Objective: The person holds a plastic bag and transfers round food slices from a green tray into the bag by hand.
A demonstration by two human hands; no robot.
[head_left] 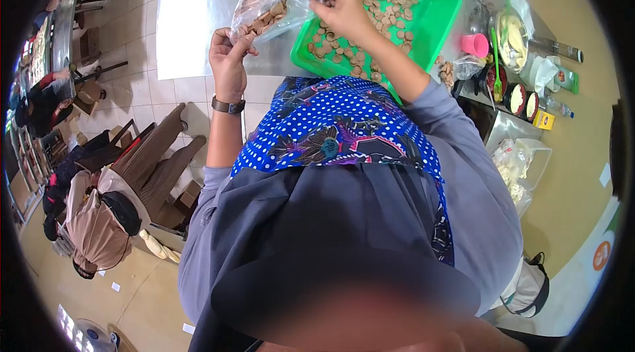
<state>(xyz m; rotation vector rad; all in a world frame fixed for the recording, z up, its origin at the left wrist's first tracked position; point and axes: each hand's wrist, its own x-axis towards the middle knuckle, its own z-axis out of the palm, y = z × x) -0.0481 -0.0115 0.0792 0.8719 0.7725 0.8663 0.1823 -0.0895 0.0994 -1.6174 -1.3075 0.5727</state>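
Observation:
A clear plastic bag (268, 16) with brown, round, flat pieces inside hangs between my two hands above the metal table (192, 21). My left hand (230, 61), with a watch on the wrist, pinches the bag's lower left part. The fingers of my right hand (340, 8) are closed on the bag's other end, over the edge of a green tray (433, 5). Many brown round pieces (390, 11) lie scattered in that tray, under and around my right hand and forearm.
Right of the tray stand a pink cup (474, 44), a pot (510, 38) with a green spoon, several bowls and a yellow box (544, 120). Bags with contents (512, 160) lie lower right. At the left, people sit near other tables, one in a brown top (99, 220).

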